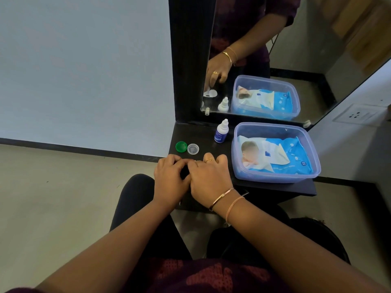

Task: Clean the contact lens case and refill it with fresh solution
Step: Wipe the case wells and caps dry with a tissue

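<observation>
My left hand (169, 178) and my right hand (208, 176) are pressed together at the front edge of the dark shelf (275, 187), fingers curled down. What they cover is hidden from the camera. The mirror (296, 49) shows a white piece, apparently the lens case (210, 93), under my right fingers. A green cap (181, 146) and a clear cap (193, 149) lie open side up just beyond my hands. The solution bottle (221, 132), white with a blue label, stands upright behind them, capped.
A clear plastic tub (275, 176) holding a blue pack of wet wipes (277, 155) fills the right of the shelf. The mirror stands at the shelf's back. A wall socket (357, 115) is at right. The floor lies to the left, below the shelf.
</observation>
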